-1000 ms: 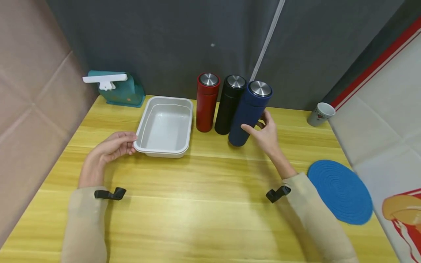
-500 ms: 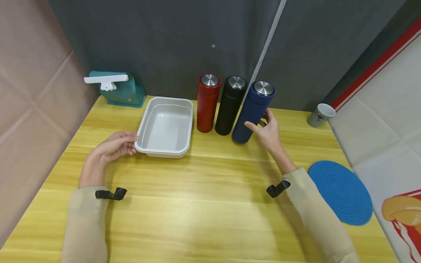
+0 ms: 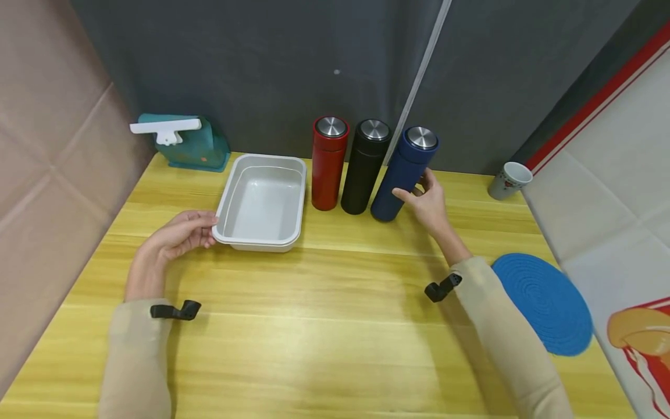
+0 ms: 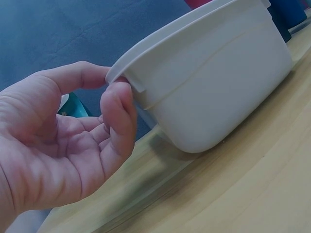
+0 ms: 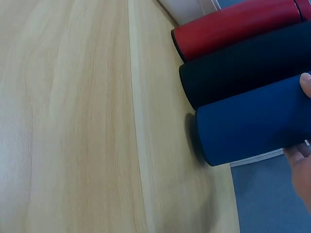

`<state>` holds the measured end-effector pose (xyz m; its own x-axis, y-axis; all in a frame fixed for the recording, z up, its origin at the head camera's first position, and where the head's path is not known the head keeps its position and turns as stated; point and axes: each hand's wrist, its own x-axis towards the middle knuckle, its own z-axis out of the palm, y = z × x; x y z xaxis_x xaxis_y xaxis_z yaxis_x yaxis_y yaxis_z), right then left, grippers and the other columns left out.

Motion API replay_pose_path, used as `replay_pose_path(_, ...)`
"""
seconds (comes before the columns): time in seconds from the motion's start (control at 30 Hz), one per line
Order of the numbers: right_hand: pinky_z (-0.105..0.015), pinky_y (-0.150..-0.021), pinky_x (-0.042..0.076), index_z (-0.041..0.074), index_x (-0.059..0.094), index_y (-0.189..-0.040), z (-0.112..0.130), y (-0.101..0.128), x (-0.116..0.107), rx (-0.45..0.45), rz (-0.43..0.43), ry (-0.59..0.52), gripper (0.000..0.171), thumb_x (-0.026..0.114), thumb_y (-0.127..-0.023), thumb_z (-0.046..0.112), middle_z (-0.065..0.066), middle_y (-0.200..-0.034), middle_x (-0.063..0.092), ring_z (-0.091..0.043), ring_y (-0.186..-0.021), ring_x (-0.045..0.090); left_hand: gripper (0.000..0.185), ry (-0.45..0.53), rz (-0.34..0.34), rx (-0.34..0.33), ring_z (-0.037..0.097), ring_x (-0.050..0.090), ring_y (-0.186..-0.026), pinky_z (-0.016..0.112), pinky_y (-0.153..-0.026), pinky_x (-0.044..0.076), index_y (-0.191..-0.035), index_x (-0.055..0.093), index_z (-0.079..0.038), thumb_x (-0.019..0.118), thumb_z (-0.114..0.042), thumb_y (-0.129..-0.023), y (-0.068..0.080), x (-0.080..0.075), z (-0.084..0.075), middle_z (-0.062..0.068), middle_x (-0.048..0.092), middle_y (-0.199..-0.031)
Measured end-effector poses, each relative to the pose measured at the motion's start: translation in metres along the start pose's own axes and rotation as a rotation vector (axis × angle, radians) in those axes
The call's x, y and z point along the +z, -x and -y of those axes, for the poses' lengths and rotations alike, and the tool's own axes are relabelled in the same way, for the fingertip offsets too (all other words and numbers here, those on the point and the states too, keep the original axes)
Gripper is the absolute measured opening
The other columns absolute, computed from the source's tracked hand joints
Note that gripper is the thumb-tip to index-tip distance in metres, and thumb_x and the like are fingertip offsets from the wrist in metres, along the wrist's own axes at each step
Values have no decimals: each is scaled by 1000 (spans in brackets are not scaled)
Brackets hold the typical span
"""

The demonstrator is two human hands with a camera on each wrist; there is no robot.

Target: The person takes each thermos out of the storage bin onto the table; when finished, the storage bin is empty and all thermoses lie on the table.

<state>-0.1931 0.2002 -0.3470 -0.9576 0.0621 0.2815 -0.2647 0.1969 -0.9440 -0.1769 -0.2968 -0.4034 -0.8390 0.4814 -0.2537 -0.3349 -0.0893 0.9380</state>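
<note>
My left hand (image 3: 183, 233) pinches the near-left corner of a white rectangular tub (image 3: 260, 203) between thumb and fingers; the left wrist view shows the tub's rim (image 4: 127, 63) held there. On the right, my right hand (image 3: 426, 203) grips a blue thermos flask (image 3: 400, 177) with a steel-topped lid, thumb on the near side. Its base lies at or just above the table; I cannot tell which. To its left a black thermos flask (image 3: 363, 169) and a red thermos flask (image 3: 328, 166) stand upright in a row. Only part of the right hand (image 5: 301, 160) shows in the right wrist view.
A green bag (image 3: 193, 145) with a white clip stands at the back left. At the right are a small patterned cup (image 3: 509, 181) and a round blue mat (image 3: 544, 302), partly behind the right sleeve. A dark grey panel (image 3: 262, 70) rises behind the wooden table (image 3: 293, 337).
The blue thermos flask has moved slightly right and back with my right hand, widening the gap to the black one. My left hand and the tub have stayed in place.
</note>
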Motion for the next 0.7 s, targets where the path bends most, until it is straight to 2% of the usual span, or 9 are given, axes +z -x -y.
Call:
replay_pose_path(0.37,-37,-95,46,-3,43,-137,-1,-5,-4,49,38,25,64,75,-81,1,-13,-124,53,-21,-111,51,20,-24,-21,0,12,58,-64,22,-57,50,-96,64,-3,46,-9,-103,0,1,0,6,64,-77)
replay_pose_path(0.7,-35,-95,46,-4,44,-136,-3,-11,-3,76,28,44,62,74,-82,1,-14,-124,52,-21,-110,52,23,-10,-22,-9,12,58,-62,21,-56,49,-94,65,-3,45,-8,-103,2,4,-2,6,63,-74)
